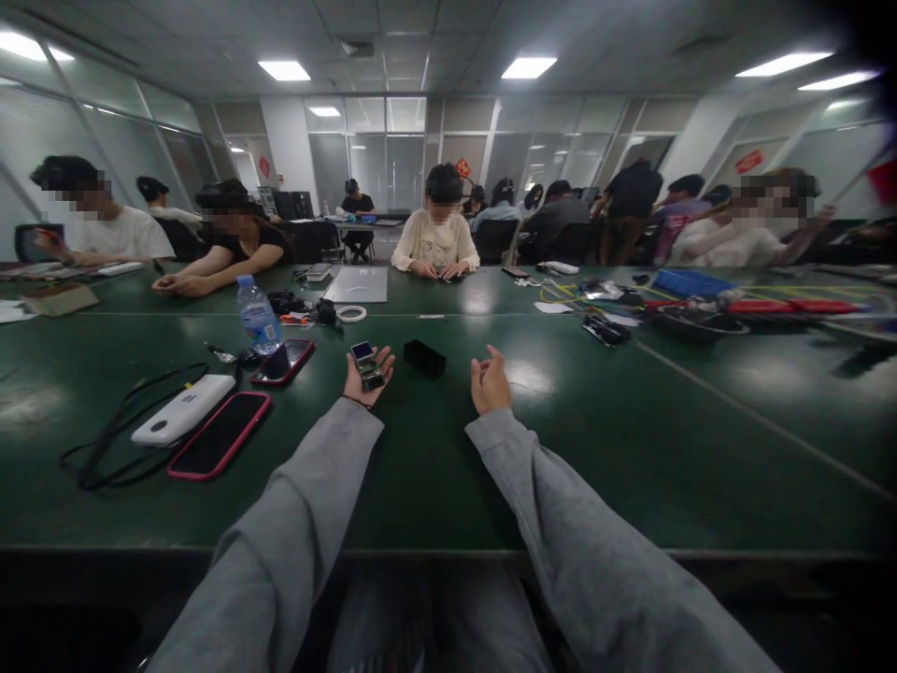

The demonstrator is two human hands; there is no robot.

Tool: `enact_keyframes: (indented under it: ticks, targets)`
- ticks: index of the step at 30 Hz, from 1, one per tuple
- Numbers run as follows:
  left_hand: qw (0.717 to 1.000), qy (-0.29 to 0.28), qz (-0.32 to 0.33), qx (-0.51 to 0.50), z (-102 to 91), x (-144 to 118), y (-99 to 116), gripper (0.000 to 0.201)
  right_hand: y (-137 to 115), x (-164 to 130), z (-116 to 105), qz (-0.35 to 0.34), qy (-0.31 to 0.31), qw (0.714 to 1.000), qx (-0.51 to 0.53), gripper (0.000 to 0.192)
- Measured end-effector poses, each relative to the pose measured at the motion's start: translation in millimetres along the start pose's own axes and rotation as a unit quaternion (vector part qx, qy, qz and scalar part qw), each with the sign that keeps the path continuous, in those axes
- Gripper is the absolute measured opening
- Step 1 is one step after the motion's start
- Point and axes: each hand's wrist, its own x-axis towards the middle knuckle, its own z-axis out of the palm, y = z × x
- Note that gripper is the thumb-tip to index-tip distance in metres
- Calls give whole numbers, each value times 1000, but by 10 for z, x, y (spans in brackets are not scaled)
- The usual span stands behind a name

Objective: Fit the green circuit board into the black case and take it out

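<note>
My left hand (364, 379) lies palm up over the dark green table (434, 467) and holds a small electronic module (367, 365) with a little screen at its far end. My right hand (489, 381) rests a short way to the right, fingers loosely apart, holding nothing. A small black box (424, 358) sits on the table between and just beyond the two hands. Both arms wear grey sleeves.
To the left lie a phone in a pink case (220, 435), a white power bank (183, 408) with a black cable, another phone (284, 362) and a water bottle (257, 316). A tape roll (351, 313) and laptop (357, 284) sit farther off. Several people sit across; tools clutter the right.
</note>
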Motion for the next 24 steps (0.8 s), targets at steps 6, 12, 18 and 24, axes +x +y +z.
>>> enact_keyframes:
  ticks: [6, 12, 18, 24]
  targets:
    - [1000, 0, 13, -7, 8, -37, -22, 55, -256, -137, -30, -103, -62, 990, -70, 44]
    - [999, -32, -10, 11, -23, 87, 2, 52, -195, 15, 101, -146, -101, 980, -88, 40]
    - [1000, -24, -17, 9, -18, 403, 50, 52, -23, 203, 482, -65, -154, 983, 72, 57]
    - [997, -24, -60, 37, -21, 625, 61, 55, 118, 208, 641, -91, -229, 958, 148, 80]
